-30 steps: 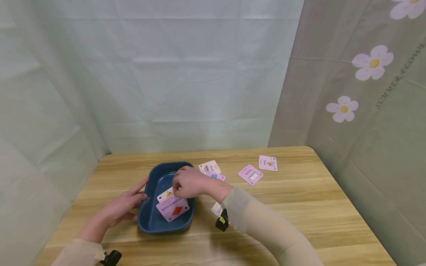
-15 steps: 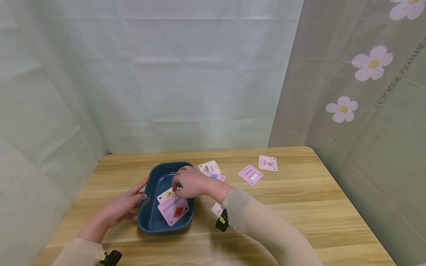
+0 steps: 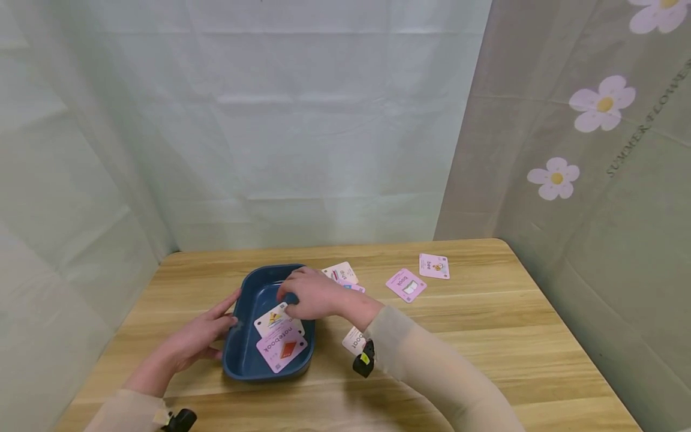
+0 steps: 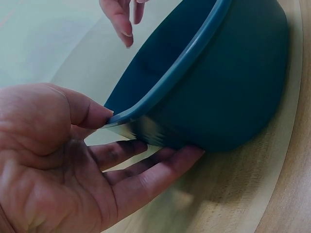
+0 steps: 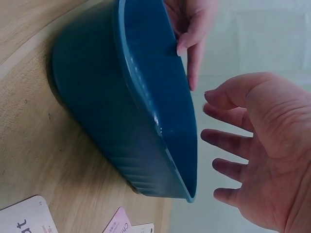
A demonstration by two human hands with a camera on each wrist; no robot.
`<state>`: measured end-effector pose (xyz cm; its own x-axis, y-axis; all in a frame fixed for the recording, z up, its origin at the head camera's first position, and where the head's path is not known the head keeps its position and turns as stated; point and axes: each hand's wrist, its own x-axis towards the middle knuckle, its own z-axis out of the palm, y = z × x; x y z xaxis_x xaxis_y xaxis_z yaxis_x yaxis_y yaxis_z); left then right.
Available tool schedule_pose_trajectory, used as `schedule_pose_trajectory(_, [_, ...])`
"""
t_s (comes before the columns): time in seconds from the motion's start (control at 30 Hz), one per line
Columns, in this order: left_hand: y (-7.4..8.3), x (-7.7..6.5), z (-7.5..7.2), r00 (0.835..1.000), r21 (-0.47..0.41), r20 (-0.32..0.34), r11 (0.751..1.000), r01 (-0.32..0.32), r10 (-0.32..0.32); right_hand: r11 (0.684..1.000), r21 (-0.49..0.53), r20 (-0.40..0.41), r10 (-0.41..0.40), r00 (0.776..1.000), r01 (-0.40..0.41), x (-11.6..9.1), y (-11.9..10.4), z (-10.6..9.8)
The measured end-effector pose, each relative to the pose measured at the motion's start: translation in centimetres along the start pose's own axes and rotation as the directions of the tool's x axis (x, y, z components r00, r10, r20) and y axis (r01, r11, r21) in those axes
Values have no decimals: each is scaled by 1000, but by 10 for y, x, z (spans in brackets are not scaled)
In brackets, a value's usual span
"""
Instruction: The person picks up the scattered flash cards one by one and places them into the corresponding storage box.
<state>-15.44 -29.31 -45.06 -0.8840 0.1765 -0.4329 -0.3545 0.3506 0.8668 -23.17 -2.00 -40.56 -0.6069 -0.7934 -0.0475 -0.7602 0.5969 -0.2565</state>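
Observation:
A dark blue tub (image 3: pixel 242 360) stands on the table. My left hand (image 3: pixel 200 337) holds its left side, with the thumb at the rim and the fingers against the outer wall in the left wrist view. Inside the tub lies a pink "notebook" card (image 3: pixel 281 348), overlapping a whitish card (image 3: pixel 270 321) with a yellow picture. Over the tub's right rim is my right hand (image 3: pixel 313 294), close above the cards in the head view. Its fingers (image 5: pixel 226 141) are spread loosely with nothing between them, as the right wrist view shows.
Right of the tub lie a whitish card (image 3: pixel 339 271) and a pink one (image 3: pixel 355 287), partly covered by the right hand. Farther right are a "book" card (image 3: pixel 406 285) and a "bee" card (image 3: pixel 434 266). A "boat" card (image 3: pixel 354 341) sits under the right forearm.
The right fingers have let go of the cards and lifted slightly from them. The notebook card has turned a little, and more of the whitish card shows. The left hand stays put.

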Motion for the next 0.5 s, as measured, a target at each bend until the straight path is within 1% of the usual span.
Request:
schedule_pose_trajectory(0.13, [0,-1,1,1000,-12,0,1000,5,-5,999,50,-31,-15,999,17,-5,1,-4])
schedule_pose_trajectory(0.27, [0,-1,2,1000,-7,-5,1000,5,-5,994,103,-68,-21,997,28,-12,4,-11])
schedule_pose_trajectory(0.5, [1,-2,2,1000,2,-15,1000,8,-8,992,122,-106,-14,994,27,-23,11,-23])
